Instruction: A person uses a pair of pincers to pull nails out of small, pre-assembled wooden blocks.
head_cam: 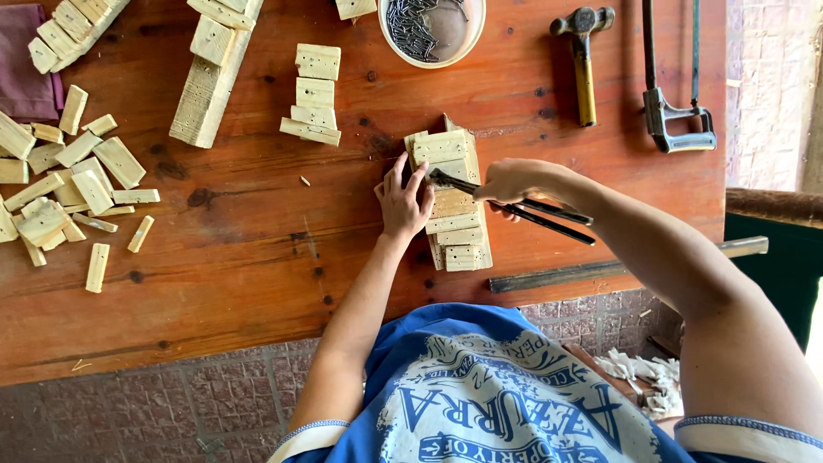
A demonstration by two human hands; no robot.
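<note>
My left hand [405, 202] presses down on the left edge of a wooden slat with small blocks nailed across it [453, 225], which lies on the reddish wooden table [257, 257]. My right hand [507, 182] grips black pincers [549, 214] by the handles. The pincers' jaws [439, 178] sit on the slat's upper blocks, just right of my left fingers.
A white bowl of nails [427, 27] stands at the far edge. A hammer [583, 60] and a hacksaw [673, 86] lie at the right. Loose wood blocks [69, 189] cover the left, stacked blocks [314, 94] and a block-covered slat [210, 77] the middle. A metal bar [600, 270] lies near the front edge.
</note>
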